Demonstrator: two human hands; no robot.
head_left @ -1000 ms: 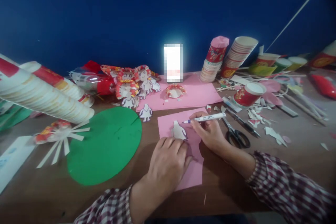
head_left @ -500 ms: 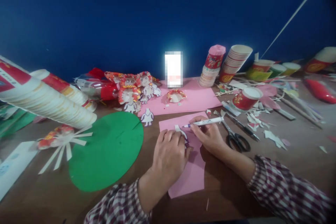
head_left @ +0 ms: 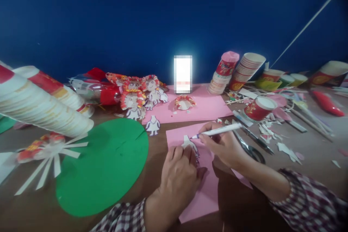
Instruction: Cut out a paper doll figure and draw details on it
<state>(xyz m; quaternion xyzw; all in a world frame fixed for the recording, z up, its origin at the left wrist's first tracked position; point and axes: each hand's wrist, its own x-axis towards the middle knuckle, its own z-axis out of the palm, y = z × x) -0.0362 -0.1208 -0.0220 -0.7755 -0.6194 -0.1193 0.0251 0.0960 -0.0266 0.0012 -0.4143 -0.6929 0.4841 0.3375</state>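
My left hand (head_left: 181,172) lies fingers down on a white paper figure cutout (head_left: 186,140), pressing it onto a pink sheet of paper (head_left: 208,192). Much of the cutout is hidden under those fingers. In my right hand (head_left: 221,145) is a white marker (head_left: 225,128), pinched near its tip. That purple tip rests at the right side of the cutout's narrow top. Another figure cutout (head_left: 153,126), white with a purple outline, lies on the table to the left of the pink sheet.
At left, a big green paper oval (head_left: 106,166) lies below stacked paper cups (head_left: 49,101). Black-handled scissors (head_left: 257,154) and a pen (head_left: 258,140) lie beside my right forearm. Paper scraps (head_left: 286,151) litter the right. Behind are a pink sheet (head_left: 214,107) and a red cup (head_left: 259,108).
My right hand and marker have shifted slightly, and my right forearm now covers more of the scissors. The left hand stays on the cutout. The whole view has moved a little.
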